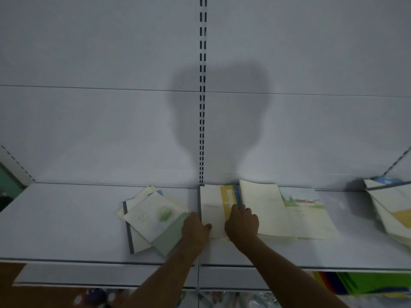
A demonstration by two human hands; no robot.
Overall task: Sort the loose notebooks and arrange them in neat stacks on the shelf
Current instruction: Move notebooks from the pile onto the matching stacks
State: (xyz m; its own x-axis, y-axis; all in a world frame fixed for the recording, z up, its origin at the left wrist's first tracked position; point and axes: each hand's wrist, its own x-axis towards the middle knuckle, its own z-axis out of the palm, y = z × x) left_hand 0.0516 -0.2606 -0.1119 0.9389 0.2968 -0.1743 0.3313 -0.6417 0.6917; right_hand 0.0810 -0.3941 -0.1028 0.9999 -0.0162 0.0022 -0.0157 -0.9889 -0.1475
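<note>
Presently, item one: left hand [195, 227], flat and mostly open, thumb resting on the near left edge of the white-covered notebook [211, 210], gripping nothing that can be seen. Item two: right hand [241, 221], fingers bent down onto the yellow-banded notebook [230, 200] just beside and partly under the white one; whether it pinches an edge or merely presses cannot be told. Both books lie mid-shelf against the back panel [111, 130]. Outward left: a skewed heap of pale notebooks [153, 216], fanned and crooked, one with a green cover touching the left wrist. Outward right: a squarer stack [266, 210] with a landscape-cover notebook [304, 207] overlapping its far side; further right, well apart, a slumped pile [391, 203] at the shelf [55, 230] end. Step judged in hand: squaring the centre pair into one stack. Next move likely calls for aligning their edges, then gathering the left heap.
</note>
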